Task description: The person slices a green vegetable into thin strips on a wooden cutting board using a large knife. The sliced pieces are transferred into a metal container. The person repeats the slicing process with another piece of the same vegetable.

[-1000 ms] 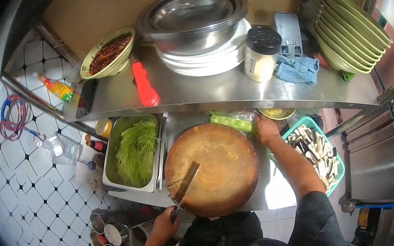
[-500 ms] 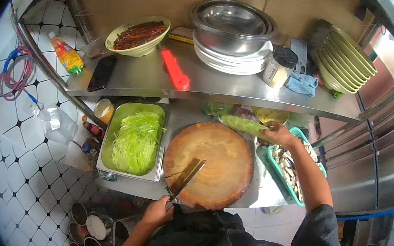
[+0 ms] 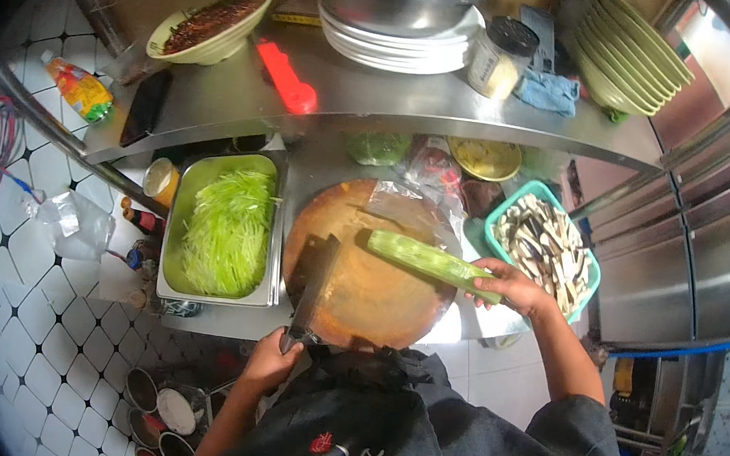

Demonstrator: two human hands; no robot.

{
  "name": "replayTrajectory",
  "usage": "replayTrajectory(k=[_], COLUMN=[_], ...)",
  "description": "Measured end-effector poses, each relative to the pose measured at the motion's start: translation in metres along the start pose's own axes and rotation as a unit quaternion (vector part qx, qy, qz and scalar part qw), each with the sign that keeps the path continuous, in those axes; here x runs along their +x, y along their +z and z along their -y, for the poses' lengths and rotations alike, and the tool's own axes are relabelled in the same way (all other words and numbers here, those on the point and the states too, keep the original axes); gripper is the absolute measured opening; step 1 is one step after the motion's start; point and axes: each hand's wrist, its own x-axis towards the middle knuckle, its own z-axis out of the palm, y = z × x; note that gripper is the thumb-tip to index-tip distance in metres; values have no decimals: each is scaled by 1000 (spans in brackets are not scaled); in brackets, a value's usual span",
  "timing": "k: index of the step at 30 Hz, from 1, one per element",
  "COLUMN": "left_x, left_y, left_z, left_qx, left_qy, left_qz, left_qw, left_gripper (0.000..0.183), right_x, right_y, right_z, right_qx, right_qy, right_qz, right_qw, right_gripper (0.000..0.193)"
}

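Note:
My left hand (image 3: pixel 269 361) is closed round the handle of a cleaver (image 3: pixel 314 288). Its broad blade lies over the left part of a round wooden chopping board (image 3: pixel 394 320). In my right hand (image 3: pixel 515 289) is the near-right end of a peeled, pale green celtuce stem (image 3: pixel 421 258), its other end reaching over the middle of the board. Left of the board stands a steel tray (image 3: pixel 170 244) heaped with fine green shreds (image 3: pixel 228 228). To the right, a turquoise basket (image 3: pixel 594 281) holds dark-skinned, white-fleshed vegetable strips (image 3: pixel 547 247).
Above the board's far side runs a steel shelf (image 3: pixel 381 106) with stacked white plates (image 3: pixel 397 52), steel bowls (image 3: pixel 394 6), a red peeler-like tool (image 3: pixel 288 79), a jar (image 3: pixel 502 57) and green bowls (image 3: pixel 632 56). Clear plastic (image 3: pixel 409 204) lies at the board's far edge.
My right hand has brought the celtuce stem nearer, from behind the board to over it. The cleaver has turned more upright in the picture and shifted left. The view has tilted.

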Motion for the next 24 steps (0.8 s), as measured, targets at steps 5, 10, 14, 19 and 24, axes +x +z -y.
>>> replayTrajectory(k=[5, 10, 14, 19, 24], left_x=[2, -2, -1, -1, -5], left_y=[-2, 0, 1, 3, 1], left_z=[-12, -11, -10, -9, -17], left_qx=[-1, -5, 5, 26, 26], left_qy=[-26, 0, -3, 12, -15], left_qz=[22, 1, -4, -21, -18], left_qw=[999, 1000, 1000, 999, 999], left_gripper=[36, 34, 33, 32, 32], right_x=[23, 31, 33, 43, 18], right_y=[-3, 23, 42, 55, 72], right_z=[-50, -41, -49, -62, -86], right_qx=[-194, -545, -471, -464, -508], right_qy=[-109, -306, -343, -405, -343], right_qz=[-39, -175, -218, -295, -240], right_qw=[974, 761, 783, 730, 753], right_gripper=[42, 43, 39, 21, 12])
